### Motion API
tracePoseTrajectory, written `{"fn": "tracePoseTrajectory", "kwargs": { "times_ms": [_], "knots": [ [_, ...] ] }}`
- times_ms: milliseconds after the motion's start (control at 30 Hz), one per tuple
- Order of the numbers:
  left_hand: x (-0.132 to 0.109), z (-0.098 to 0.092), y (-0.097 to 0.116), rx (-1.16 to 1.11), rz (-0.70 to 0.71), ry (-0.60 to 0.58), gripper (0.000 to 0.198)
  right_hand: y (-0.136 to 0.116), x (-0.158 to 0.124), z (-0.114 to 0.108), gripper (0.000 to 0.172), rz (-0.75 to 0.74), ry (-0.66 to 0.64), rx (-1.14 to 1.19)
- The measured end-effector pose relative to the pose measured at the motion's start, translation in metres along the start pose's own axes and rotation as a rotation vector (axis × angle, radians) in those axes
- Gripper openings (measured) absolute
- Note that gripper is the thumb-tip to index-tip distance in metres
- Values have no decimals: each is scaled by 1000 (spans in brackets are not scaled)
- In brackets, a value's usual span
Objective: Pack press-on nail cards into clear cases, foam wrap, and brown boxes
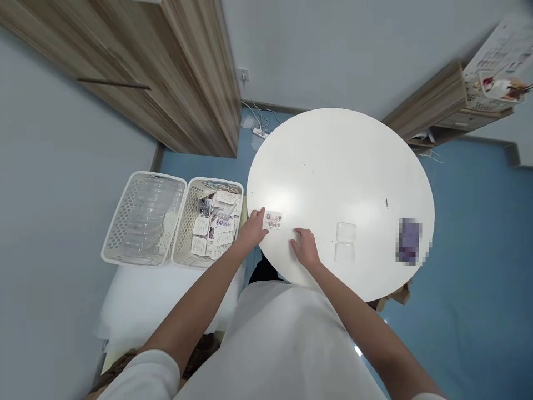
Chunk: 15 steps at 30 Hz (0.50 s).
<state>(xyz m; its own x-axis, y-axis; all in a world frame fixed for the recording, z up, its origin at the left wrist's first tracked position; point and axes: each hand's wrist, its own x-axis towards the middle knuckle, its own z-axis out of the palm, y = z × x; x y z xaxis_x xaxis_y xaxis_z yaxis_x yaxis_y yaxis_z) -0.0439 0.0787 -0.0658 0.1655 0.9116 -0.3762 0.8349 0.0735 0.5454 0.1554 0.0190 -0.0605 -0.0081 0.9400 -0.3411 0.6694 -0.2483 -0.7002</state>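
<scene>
At the left front of the round table, my left hand (251, 229) has its thumb and forefinger at the left corners of a small card of stud-like jewellery (272, 220). The card lies face up, with rows of small shiny round pieces on it. My right hand (307, 248) hovers over or rests on the table to the right of the card, thumb and forefinger apart, with nothing between them. Further right, a small clear plastic box lies opened out flat, its two halves, an upper half (346, 232) and a lower half (345, 253), side by side.
A white basket (177, 253) of carded items stands left of the white table (333, 161). Beside it, another white basket (109, 253) holds clear plastic boxes. A blurred purple object (409, 241) lies at the table's right. A wooden cabinet (200, 72) rises behind the baskets.
</scene>
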Motion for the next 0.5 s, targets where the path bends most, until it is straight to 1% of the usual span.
{"fn": "tracePoseTrajectory", "kwargs": {
  "times_ms": [100,200,267,367,500],
  "knots": [
    [10,-2,-3,47,21,-60,73,-16,24,13,54,-22,-40,-126],
    [12,-4,-3,42,38,-101,65,-27,41,22,64,1,-70,-227],
    [11,-5,-2,38,42,-131,60,-31,46,24,66,21,-91,-299],
    [8,-4,-1,39,61,-140,57,-33,48,25,64,31,-102,-345],
    [3,3,0,5,139,-71,56,-31,42,28,61,21,-54,-296]
  ]
}}
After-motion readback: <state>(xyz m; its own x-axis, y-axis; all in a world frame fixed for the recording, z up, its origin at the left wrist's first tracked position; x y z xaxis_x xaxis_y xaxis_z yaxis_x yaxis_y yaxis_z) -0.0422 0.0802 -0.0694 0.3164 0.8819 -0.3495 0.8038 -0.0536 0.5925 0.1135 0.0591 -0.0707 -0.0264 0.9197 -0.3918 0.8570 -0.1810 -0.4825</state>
